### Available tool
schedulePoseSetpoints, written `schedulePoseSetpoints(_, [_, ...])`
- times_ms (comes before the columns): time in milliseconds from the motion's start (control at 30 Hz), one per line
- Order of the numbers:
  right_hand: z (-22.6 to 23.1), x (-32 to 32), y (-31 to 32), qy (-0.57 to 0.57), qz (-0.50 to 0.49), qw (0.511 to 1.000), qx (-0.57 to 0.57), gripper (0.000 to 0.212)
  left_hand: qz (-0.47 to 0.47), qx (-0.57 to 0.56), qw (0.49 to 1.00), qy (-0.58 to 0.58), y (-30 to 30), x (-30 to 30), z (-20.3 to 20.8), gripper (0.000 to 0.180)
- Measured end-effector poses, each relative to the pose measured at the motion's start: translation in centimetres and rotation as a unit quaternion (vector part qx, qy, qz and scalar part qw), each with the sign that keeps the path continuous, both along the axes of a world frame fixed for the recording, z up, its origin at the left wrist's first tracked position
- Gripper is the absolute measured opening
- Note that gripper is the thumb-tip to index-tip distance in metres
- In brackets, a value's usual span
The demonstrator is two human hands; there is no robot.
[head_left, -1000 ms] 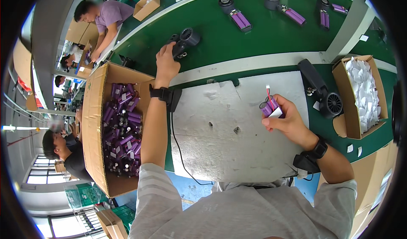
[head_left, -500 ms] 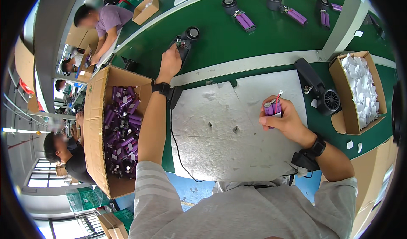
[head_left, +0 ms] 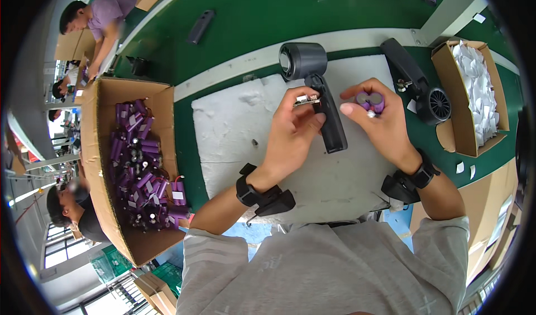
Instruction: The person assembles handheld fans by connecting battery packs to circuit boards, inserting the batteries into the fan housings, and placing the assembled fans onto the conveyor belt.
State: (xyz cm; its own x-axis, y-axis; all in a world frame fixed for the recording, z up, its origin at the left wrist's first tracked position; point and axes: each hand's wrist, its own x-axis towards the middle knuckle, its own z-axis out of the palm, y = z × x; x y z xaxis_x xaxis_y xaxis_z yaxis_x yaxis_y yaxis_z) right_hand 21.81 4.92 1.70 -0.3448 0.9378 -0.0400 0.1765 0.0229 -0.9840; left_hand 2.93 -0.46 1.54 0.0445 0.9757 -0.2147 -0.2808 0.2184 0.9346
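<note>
My left hand (head_left: 287,139) is closed around the handle of a dark grey handheld fan (head_left: 334,129), its round head pointing away from me. A small circuit board (head_left: 306,100) sticks out beside the handle at my left fingertips. Just to the right, my right hand (head_left: 388,125) grips a purple battery pack (head_left: 370,101) of two cells, their round ends showing. The pack is apart from the fan. Both hands are above a white foam board (head_left: 234,142).
At left stands a cardboard box (head_left: 125,239) of purple battery packs. A second fan (head_left: 410,72) lies at right, beside a box of white paper pieces (head_left: 474,97). A dark cover piece (head_left: 201,27) and several purple packs rest on the green surface beyond the metal rail (head_left: 223,68). Co-workers sit at left.
My left hand has brought the fan back from the far green surface to above the foam board. My right hand has lifted and turned the battery pack, close to the fan. The view has shifted.
</note>
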Motion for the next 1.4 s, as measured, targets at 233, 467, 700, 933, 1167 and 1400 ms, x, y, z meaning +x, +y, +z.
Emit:
schedulePoseSetpoints(233, [-0.3, 0.3, 0.2, -0.072, 0.088, 0.991, 0.074, 0.023, -0.039, 0.078, 0.989, 0.121, -0.6, -0.4, -1.8, 0.028])
schedulePoseSetpoints(467, [0.0, 0.2, -0.1, -0.139, 0.078, 0.986, 0.050, 0.019, -0.072, 0.115, 0.971, 0.199, -0.2, -2.0, -1.6, 0.024])
schedulePoseSetpoints(700, [-0.3, -0.3, -0.5, -0.124, 0.055, 0.988, 0.072, 0.018, -0.107, 0.125, 0.942, 0.292, -0.2, -2.6, -1.3, 0.032])
schedulePoseSetpoints(933, [-0.4, -0.2, -0.6, -0.144, 0.059, 0.983, 0.099, 0.017, -0.038, 0.199, 0.963, 0.178, 0.1, -2.1, -2.2, 0.043])
schedulePoseSetpoints(1167, [-0.2, -0.1, -0.9, -0.158, 0.078, 0.980, 0.094, 0.018, -0.032, 0.263, 0.944, 0.196, 0.0, -1.8, -2.3, 0.048])
schedulePoseSetpoints(1400, [-0.5, -0.3, -0.8, -0.153, 0.073, 0.944, 0.284, 0.025, -0.025, 0.221, 0.949, 0.225, -0.4, -1.6, -1.6, 0.047])
